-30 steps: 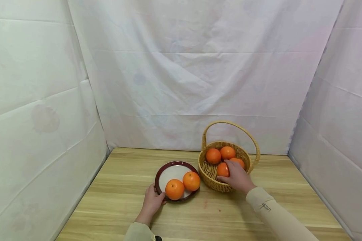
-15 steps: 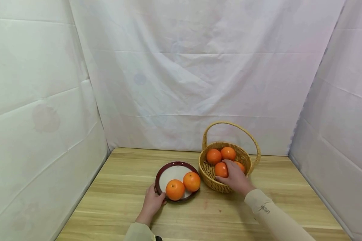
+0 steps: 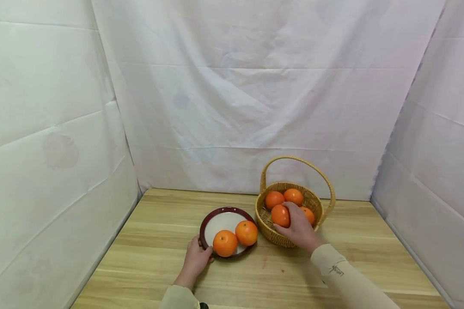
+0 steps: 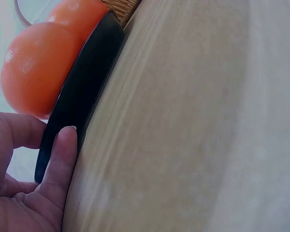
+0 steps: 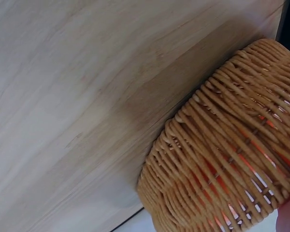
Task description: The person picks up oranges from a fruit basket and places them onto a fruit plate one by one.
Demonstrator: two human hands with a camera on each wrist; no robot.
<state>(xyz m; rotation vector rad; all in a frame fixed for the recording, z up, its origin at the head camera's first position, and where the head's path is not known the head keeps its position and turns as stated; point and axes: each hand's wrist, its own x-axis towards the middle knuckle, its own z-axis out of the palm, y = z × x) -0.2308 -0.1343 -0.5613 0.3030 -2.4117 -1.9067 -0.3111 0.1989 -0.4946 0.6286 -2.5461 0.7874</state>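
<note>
My left hand [image 3: 195,259] pinches the near-left rim of a round plate [image 3: 212,216], white with a dark red rim. In the left wrist view, the fingers [image 4: 63,150] lie against the plate's dark side [image 4: 89,72]. Two oranges, a nearer one [image 3: 225,243] and a farther one [image 3: 246,233], rest on the plate. My right hand [image 3: 300,229] reaches over the near side of a wicker basket [image 3: 280,239] and grips an orange [image 3: 280,216] from its right. Only the basket's woven wall [image 5: 222,150] shows clearly in the right wrist view, with orange colour behind its gaps.
Several more oranges sit in the basket: one at back left [image 3: 274,200], one at the back [image 3: 293,196], one partly behind the hand [image 3: 307,215]. The basket's tall arched handle [image 3: 294,157] stands upright. Pale cloth [image 3: 232,107] hangs around the wooden table [image 3: 162,223].
My right hand has moved left and slightly up with the orange, from the basket's right part toward its left side. The left hand and plate have stayed put.
</note>
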